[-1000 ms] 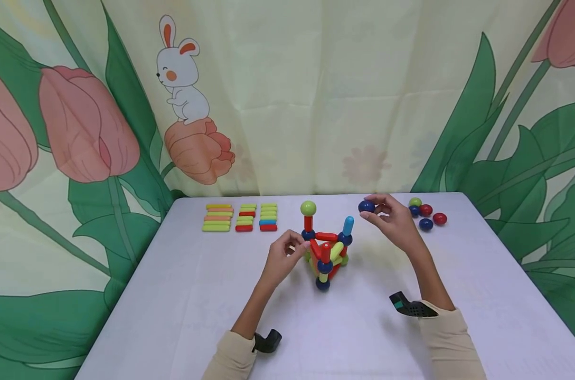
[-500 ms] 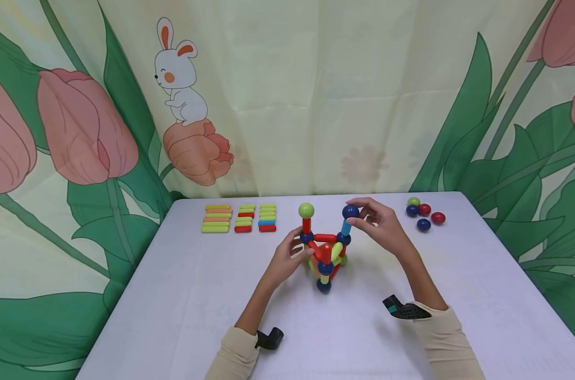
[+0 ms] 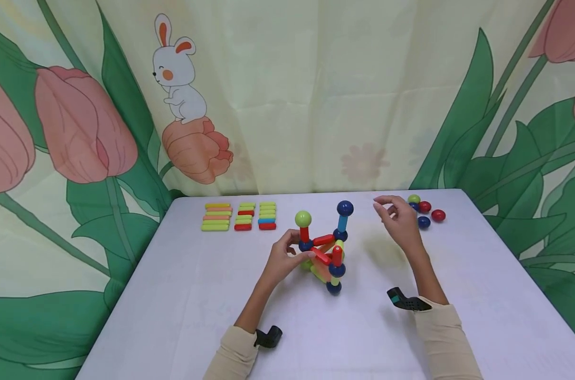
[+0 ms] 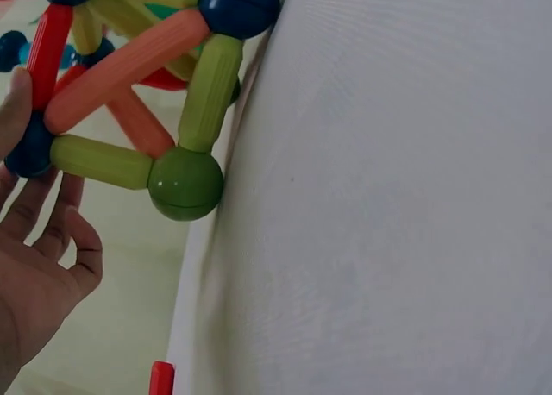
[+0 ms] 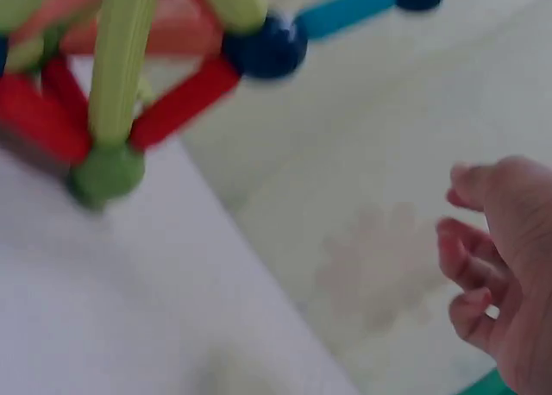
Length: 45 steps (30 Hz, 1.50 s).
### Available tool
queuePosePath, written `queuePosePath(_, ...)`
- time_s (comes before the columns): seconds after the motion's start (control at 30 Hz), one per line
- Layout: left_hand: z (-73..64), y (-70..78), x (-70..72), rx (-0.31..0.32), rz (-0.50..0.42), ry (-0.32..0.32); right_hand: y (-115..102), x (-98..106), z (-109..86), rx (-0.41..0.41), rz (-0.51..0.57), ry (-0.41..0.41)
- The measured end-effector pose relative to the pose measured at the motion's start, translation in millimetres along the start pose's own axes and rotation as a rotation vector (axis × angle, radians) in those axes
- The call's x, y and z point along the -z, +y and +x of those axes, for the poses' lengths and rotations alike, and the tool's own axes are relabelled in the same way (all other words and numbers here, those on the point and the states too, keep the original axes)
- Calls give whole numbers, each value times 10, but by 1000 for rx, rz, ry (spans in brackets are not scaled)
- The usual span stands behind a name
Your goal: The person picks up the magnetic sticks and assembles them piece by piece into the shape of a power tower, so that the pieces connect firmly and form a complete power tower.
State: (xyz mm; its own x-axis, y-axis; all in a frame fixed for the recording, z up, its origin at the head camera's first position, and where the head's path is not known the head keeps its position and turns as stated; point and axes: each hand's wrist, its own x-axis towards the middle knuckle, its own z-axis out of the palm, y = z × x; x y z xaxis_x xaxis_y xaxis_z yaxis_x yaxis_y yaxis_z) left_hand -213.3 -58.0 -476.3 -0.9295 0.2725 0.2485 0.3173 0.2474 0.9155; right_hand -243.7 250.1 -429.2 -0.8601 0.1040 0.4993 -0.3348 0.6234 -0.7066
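Note:
In the head view a structure of coloured rods and balls [image 3: 323, 240] stands on the white table. My left hand [image 3: 282, 259] grips its left side, with thumb and fingers around a dark blue ball [image 4: 31, 147] in the left wrist view. A green ball [image 3: 303, 219] tops the red rod above that hand. On the structure's right, a dark blue ball [image 3: 345, 208] sits on an upright light blue rod [image 3: 342, 224]. My right hand [image 3: 402, 226] hovers apart from the structure, holding nothing, its fingers loosely bent.
Three stacks of rods lie at the back left: one with orange and yellow pieces [image 3: 216, 217], a middle one [image 3: 245, 217] and another with a blue rod [image 3: 267, 221]. At the back right are several loose balls, including a red ball [image 3: 438, 215].
My right hand brought the dark blue ball onto the light blue rod, let go and drew back right. My left hand took hold of the structure, which has turned slightly.

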Motion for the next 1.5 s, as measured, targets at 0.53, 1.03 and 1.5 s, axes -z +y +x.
queuePosePath(0.53,-38,68,-82,-175,196,119,786,167,-109,-434,-606,-217)
queuePosePath(1.03,-34,32,209,-242,113,-138,723,96,-141,-369,-388,-185)
queuePosePath(1.5,29,-47,145,-5,-129,36,-39,4,-59,-19,-35,-301)
